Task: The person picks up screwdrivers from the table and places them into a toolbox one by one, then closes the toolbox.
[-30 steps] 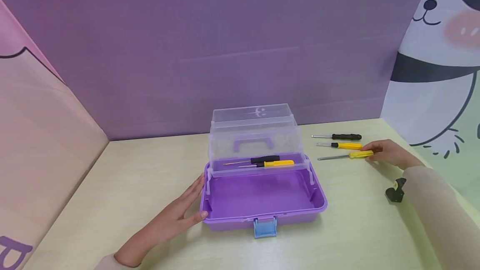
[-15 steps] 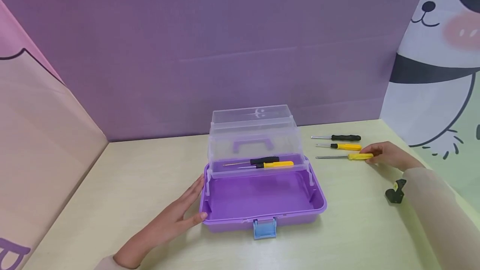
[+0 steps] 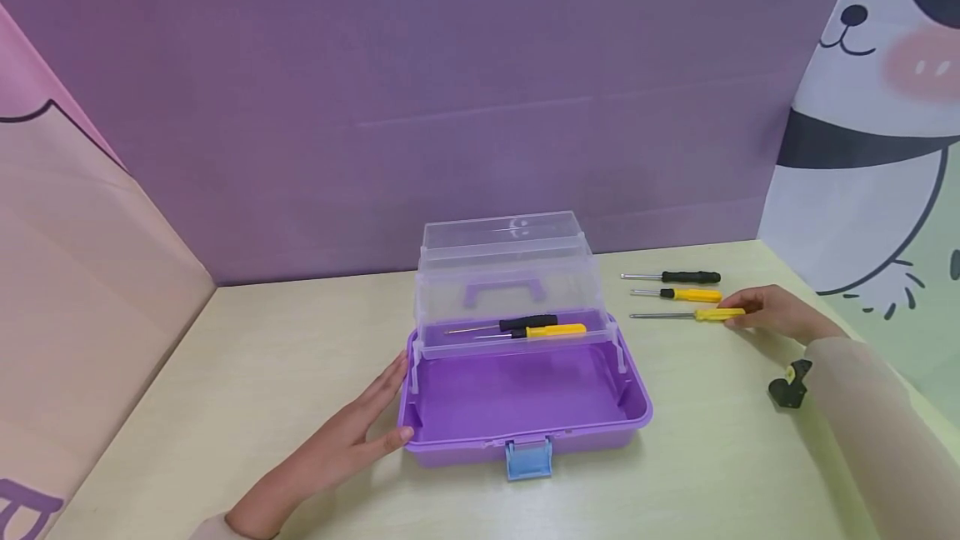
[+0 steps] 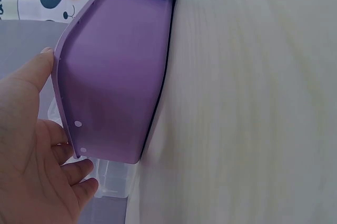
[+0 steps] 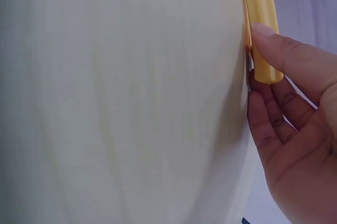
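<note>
In the head view, my right hand point(image 3: 780, 312) pinches the handle end of a yellow screwdriver point(image 3: 708, 315) at the right of the table, its shaft pointing left. The right wrist view shows the thumb on top of the yellow handle point(image 5: 262, 19), close over the tabletop. My left hand point(image 3: 341, 440) rests against the left end of a purple toolbox point(image 3: 525, 442), fingers spread along its side and thumb at the front corner. Seen from the left wrist, the thumb lies on the toolbox rim point(image 4: 59, 71). The clear lid point(image 3: 510, 273) stands raised.
Under the lid's front edge, a black screwdriver point(image 3: 528, 322) and a yellow one point(image 3: 555, 331) lie at the toolbox's back. Behind the right hand's screwdriver lie another yellow screwdriver point(image 3: 693, 295) and a black one point(image 3: 690, 277). A small black-and-yellow object point(image 3: 789, 386) sits by the right sleeve.
The screwdriver in my right hand has turned slightly, from slanted to nearly level with the two behind it. My left hand and the toolbox keep their places.
</note>
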`<state>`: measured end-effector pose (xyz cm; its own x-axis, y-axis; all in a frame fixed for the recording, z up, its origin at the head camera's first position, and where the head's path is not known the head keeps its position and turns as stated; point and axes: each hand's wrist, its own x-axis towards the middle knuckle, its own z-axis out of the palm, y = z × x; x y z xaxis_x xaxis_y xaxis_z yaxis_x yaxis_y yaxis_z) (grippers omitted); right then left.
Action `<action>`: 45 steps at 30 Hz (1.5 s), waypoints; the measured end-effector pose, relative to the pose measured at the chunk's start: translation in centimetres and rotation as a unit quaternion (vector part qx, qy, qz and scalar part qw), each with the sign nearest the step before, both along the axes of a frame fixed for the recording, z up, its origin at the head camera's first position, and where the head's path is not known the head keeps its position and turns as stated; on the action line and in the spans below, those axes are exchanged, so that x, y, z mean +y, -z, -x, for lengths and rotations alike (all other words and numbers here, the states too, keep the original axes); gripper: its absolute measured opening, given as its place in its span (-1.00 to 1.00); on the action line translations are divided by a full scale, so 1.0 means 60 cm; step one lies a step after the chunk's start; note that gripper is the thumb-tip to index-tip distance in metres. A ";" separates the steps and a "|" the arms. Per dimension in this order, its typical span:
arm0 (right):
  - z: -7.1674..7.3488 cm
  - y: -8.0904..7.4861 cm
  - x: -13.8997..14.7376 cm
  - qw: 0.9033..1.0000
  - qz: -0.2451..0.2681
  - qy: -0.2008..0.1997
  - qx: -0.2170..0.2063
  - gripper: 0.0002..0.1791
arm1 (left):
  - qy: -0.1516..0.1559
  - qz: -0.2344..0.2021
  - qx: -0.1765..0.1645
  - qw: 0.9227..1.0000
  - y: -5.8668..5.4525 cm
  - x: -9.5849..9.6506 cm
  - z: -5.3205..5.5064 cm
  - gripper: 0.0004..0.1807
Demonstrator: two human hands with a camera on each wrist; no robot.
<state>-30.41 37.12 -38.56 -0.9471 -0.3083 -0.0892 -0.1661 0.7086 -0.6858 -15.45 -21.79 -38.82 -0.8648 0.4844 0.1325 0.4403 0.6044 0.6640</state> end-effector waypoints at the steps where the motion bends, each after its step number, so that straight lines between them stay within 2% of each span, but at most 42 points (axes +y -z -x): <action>1: 0.000 0.000 0.000 1.000 0.000 -0.002 0.000 -0.60 | 0.000 0.000 0.001 1.000 0.000 0.000 0.000 -0.17; 14: -0.002 -0.001 0.002 1.000 0.001 -0.012 -0.005 -0.65 | 0.000 -0.002 0.000 1.000 0.000 0.000 0.000 -0.16; 30: -0.003 -0.001 0.003 0.999 -0.026 0.010 -0.024 -0.56 | 0.000 0.002 0.010 1.000 0.001 0.001 0.001 -0.17; 37: -0.004 0.008 0.014 1.000 -0.015 0.009 -0.025 -0.55 | 0.001 -0.002 0.001 1.000 0.000 0.001 0.000 -0.17; 45: -0.007 0.005 0.014 0.999 -0.020 0.018 -0.028 -0.52 | 0.000 0.002 0.006 1.000 0.000 0.001 0.001 -0.17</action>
